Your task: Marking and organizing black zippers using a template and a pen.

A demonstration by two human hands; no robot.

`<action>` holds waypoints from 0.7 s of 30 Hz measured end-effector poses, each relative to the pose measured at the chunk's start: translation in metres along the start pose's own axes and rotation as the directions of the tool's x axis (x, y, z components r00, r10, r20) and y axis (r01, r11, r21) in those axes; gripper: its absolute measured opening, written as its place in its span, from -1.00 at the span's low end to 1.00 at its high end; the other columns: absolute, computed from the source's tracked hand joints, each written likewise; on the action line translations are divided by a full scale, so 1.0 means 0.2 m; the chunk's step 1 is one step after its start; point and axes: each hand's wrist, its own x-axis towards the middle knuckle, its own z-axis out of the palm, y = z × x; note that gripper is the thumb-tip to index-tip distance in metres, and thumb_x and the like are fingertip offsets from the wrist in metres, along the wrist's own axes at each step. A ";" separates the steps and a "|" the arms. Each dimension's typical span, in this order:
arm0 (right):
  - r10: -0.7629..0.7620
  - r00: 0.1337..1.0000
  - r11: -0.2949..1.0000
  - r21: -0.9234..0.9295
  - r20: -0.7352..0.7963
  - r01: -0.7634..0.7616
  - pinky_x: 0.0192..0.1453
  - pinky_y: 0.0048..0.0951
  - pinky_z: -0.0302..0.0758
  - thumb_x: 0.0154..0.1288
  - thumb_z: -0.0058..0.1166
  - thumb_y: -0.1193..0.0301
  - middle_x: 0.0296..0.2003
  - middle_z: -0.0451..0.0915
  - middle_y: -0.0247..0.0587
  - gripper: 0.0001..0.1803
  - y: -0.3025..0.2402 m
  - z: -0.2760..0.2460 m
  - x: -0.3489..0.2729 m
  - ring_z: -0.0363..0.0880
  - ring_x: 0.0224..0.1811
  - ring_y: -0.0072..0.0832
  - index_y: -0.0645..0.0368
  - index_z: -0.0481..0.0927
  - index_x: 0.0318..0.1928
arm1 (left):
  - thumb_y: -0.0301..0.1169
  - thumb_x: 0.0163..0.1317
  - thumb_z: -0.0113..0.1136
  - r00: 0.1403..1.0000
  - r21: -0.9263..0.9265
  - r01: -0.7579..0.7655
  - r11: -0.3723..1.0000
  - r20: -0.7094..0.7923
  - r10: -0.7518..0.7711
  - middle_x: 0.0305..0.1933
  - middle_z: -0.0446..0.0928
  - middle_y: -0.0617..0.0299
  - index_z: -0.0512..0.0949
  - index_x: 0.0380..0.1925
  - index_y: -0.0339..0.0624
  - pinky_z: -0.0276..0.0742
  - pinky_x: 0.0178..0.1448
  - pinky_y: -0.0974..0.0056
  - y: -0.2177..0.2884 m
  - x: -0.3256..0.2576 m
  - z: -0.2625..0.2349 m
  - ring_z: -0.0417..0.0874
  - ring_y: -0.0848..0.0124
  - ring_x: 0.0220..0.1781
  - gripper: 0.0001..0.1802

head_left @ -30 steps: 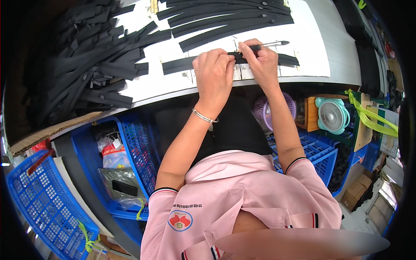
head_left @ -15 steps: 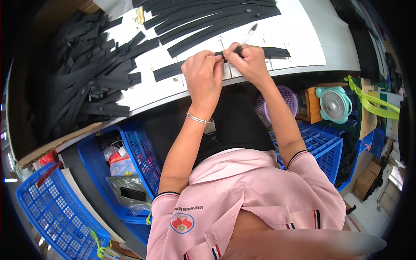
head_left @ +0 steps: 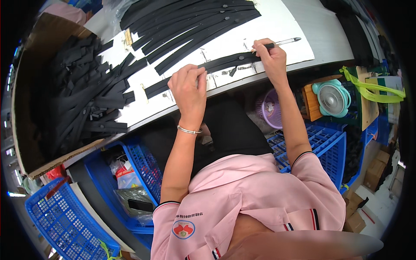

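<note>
A long black fabric strip (head_left: 225, 63) lies across the white sheet in front of me, with a small round dark piece (head_left: 241, 57) on it. My left hand (head_left: 187, 86) is at the strip's left part, fingers bent and thumb and forefinger closed at its edge; the grip itself is partly hidden. At the strip's right end, my right hand (head_left: 271, 60) is closed round a slim pen-like tool (head_left: 287, 42) with a clear barrel, its dark end pointing right. A small black scrap (head_left: 233, 71) sits just below the strip.
Several black strips (head_left: 186, 37) lie side by side farther back. To the left, a cardboard box (head_left: 21, 95) holds a heap of black pieces (head_left: 82, 78). Below the table edge are blue baskets (head_left: 65, 216), a purple basket (head_left: 271, 110) and a turquoise fan (head_left: 331, 99).
My hands have moved apart: the right went right with the pen-like tool, the left shifted slightly left. The tool has swung from upright to nearly level, and the strip's middle is now uncovered.
</note>
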 end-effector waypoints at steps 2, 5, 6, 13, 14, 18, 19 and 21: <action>-0.002 1.000 0.999 -0.052 -0.018 0.001 -0.34 -0.63 0.40 0.43 0.22 0.37 -0.50 0.64 -0.40 -0.80 0.01 0.00 0.00 0.47 -0.45 -0.74 0.27 0.71 -0.28 | -0.47 0.19 0.40 1.000 0.006 0.001 1.000 0.010 -0.001 -0.11 0.63 0.30 0.68 -0.29 -0.12 0.34 0.17 0.17 0.01 0.00 -0.01 0.57 0.27 -0.02 -0.90; -0.015 1.000 0.997 -0.069 0.015 0.016 -0.26 -0.62 0.42 0.48 0.18 0.39 -0.40 0.67 -0.40 -0.80 0.02 0.00 -0.01 0.49 -0.37 -0.72 0.27 0.71 -0.24 | -0.47 0.18 0.41 0.999 0.004 0.011 1.000 0.039 -0.011 -0.09 0.63 0.28 0.68 -0.28 -0.11 0.34 0.18 0.16 0.03 0.01 0.00 0.57 0.26 -0.01 -0.89; -0.006 0.999 0.997 -0.082 0.032 0.008 -0.27 -0.63 0.42 0.47 0.19 0.38 -0.40 0.67 -0.39 -0.81 0.01 -0.01 -0.02 0.49 -0.38 -0.72 0.27 0.71 -0.24 | -0.45 0.20 0.41 0.999 0.022 0.027 0.999 0.037 -0.027 -0.08 0.65 0.27 0.71 -0.26 -0.11 0.36 0.18 0.16 0.04 0.01 0.00 0.59 0.25 0.00 -0.88; 0.023 0.999 0.996 -0.089 0.039 -0.020 -0.28 -0.63 0.43 0.45 0.21 0.38 -0.44 0.66 -0.40 -0.81 0.01 0.01 0.00 0.50 -0.40 -0.72 0.26 0.72 -0.26 | -0.42 0.18 0.41 0.994 -0.218 -0.070 0.973 0.071 0.088 -0.09 0.68 0.22 0.74 -0.26 -0.13 0.44 0.16 0.15 0.21 0.17 0.22 0.59 0.19 0.05 -0.87; 0.021 0.999 0.996 -0.090 0.043 -0.017 -0.28 -0.63 0.43 0.45 0.21 0.38 -0.44 0.66 -0.40 -0.81 0.00 0.01 0.00 0.50 -0.40 -0.72 0.26 0.72 -0.26 | -0.42 0.18 0.41 0.994 -0.218 -0.069 0.974 0.067 0.085 -0.09 0.68 0.22 0.74 -0.26 -0.13 0.44 0.16 0.15 0.22 0.19 0.25 0.59 0.19 0.05 -0.87; -0.051 0.999 0.992 -0.116 -0.012 0.049 -0.49 -0.55 0.33 0.41 0.23 0.37 -0.65 0.51 -0.39 -0.79 0.01 0.03 -0.01 0.37 -0.57 -0.75 0.27 0.70 -0.33 | -0.42 0.13 0.41 0.983 -0.206 -0.094 0.974 0.137 0.124 -0.13 0.68 0.26 0.74 -0.30 -0.12 0.40 0.15 0.14 0.23 0.20 0.36 0.58 0.21 0.00 -0.88; -0.059 0.998 0.991 -0.121 -0.017 0.057 -0.50 -0.54 0.32 0.40 0.23 0.37 -0.67 0.48 -0.38 -0.79 0.02 0.03 -0.01 0.35 -0.58 -0.75 0.27 0.70 -0.33 | -0.42 0.11 0.41 0.981 -0.172 -0.109 0.979 0.140 0.134 -0.14 0.67 0.28 0.73 -0.32 -0.12 0.38 0.15 0.14 0.24 0.20 0.37 0.57 0.22 -0.01 -0.88; -0.055 0.998 0.990 -0.133 -0.011 0.053 -0.51 -0.54 0.31 0.40 0.23 0.37 -0.68 0.47 -0.37 -0.80 0.03 0.02 0.00 0.35 -0.59 -0.74 0.26 0.70 -0.33 | -0.43 0.09 0.41 0.980 -0.150 -0.130 0.980 0.128 0.150 -0.15 0.67 0.29 0.72 -0.35 -0.12 0.37 0.15 0.14 0.24 0.19 0.38 0.56 0.23 -0.02 -0.89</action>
